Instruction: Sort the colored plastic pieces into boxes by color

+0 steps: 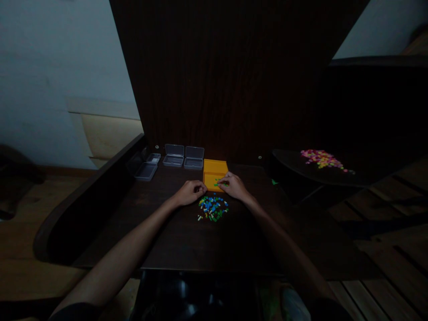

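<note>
An open yellow box with its lid tipped back stands on the dark wooden surface, and a few small green pieces lie in its tray. My right hand reaches over the box's right side, its fingers pinched on a small green piece. By the box's left front corner is my left hand, fingers curled and closed; what they hold, if anything, is too small to make out. A loose pile of tiny blue, green, white and yellow pieces is spread just in front of the box.
Clear plastic cases stand open left of the box: one case, another case and a third case. A raised side panel borders the left. On a rounded shelf at right lies a heap of pink and yellow pieces.
</note>
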`<action>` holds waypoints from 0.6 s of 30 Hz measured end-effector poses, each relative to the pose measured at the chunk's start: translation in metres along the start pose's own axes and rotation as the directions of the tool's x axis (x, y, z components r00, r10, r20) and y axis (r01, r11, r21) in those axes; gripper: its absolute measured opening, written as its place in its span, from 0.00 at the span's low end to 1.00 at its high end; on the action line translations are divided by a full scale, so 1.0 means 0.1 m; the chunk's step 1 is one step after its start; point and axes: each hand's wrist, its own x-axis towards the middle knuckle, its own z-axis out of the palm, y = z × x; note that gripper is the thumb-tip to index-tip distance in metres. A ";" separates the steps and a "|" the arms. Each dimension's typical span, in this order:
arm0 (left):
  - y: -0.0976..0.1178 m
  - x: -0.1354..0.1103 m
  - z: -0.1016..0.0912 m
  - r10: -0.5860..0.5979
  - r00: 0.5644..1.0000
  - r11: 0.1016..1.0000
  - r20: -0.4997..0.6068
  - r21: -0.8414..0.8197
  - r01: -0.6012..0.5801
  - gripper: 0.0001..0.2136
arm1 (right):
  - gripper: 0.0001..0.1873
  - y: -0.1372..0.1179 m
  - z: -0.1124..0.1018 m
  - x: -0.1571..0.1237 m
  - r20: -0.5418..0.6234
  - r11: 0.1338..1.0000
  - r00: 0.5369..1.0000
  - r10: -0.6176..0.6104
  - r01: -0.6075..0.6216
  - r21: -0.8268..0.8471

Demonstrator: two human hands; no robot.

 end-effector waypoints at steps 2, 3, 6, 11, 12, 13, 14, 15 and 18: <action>-0.01 0.00 0.00 -0.007 1.000 1.000 0.015 -0.005 0.007 0.08 | 0.09 0.00 -0.02 0.00 -0.002 1.000 1.000 0.007 -0.007 -0.003; -0.01 0.00 -0.01 -0.011 1.000 1.000 0.022 -0.007 0.011 0.08 | 0.09 0.00 -0.03 0.00 -0.004 1.000 1.000 0.008 -0.008 -0.005; -0.04 0.01 -0.01 -0.020 0.999 1.000 0.041 -0.013 0.020 0.08 | 0.10 0.01 -0.06 -0.01 0.001 1.000 1.000 0.014 -0.014 -0.028; -0.06 0.01 -0.01 -0.050 0.996 0.999 0.076 -0.014 0.052 0.08 | 0.12 0.00 -0.07 -0.03 0.029 0.997 0.999 0.039 -0.037 -0.075; -0.06 0.01 -0.01 -0.057 0.995 0.998 0.080 -0.015 0.058 0.08 | 0.12 0.00 -0.08 -0.03 0.025 0.997 0.999 0.036 -0.034 -0.070; -0.05 0.01 -0.01 -0.060 0.995 0.998 0.084 -0.018 0.062 0.09 | 0.13 -0.01 -0.09 -0.03 0.014 0.998 0.999 0.029 -0.028 -0.059; -0.05 0.01 -0.02 -0.061 0.994 0.998 0.088 -0.022 0.063 0.09 | 0.13 -0.01 -0.10 -0.04 -0.001 0.999 1.000 0.019 -0.019 -0.043; -0.05 0.01 -0.02 -0.060 0.994 0.998 0.093 -0.026 0.063 0.09 | 0.13 -0.02 -0.11 -0.04 -0.017 1.000 1.000 0.005 -0.005 -0.024; -0.05 0.01 -0.03 -0.055 0.992 0.998 0.113 -0.031 0.059 0.09 | 0.11 -0.07 -0.17 -0.07 -0.018 0.994 0.997 -0.080 0.081 0.067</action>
